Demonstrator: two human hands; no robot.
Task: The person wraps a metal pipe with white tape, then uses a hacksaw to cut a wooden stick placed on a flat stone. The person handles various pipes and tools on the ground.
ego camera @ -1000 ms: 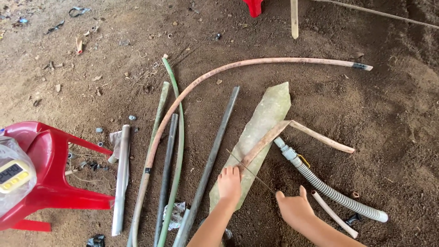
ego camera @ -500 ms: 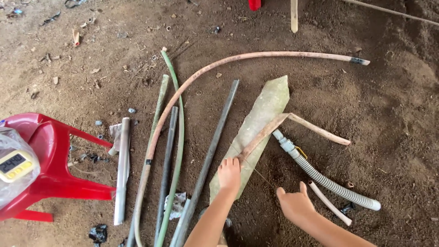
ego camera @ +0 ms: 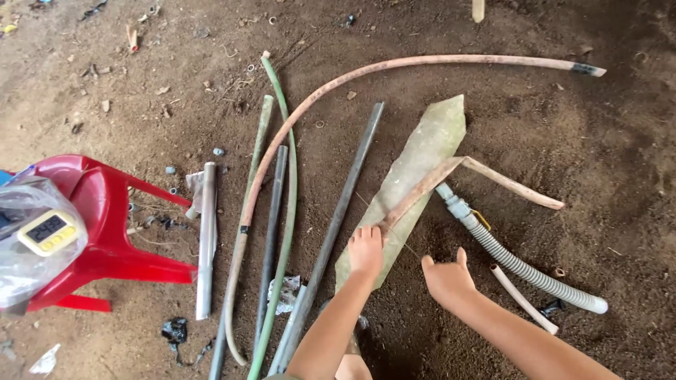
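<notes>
Both forearms are stretched forward from the bottom edge over the dirt floor [ego camera: 577, 141]. The left hand [ego camera: 366, 250] is laid palm down, fingers together and gripping nothing, on the lower end of a flat pale-green strip [ego camera: 422, 151] where a bent pinkish strip [ego camera: 493, 176] crosses it. The right hand [ego camera: 447, 278] is held open and empty just above the dirt, thumb raised, beside a corrugated grey hose [ego camera: 521, 267] and a thin pink tube [ego camera: 521, 299].
</notes>
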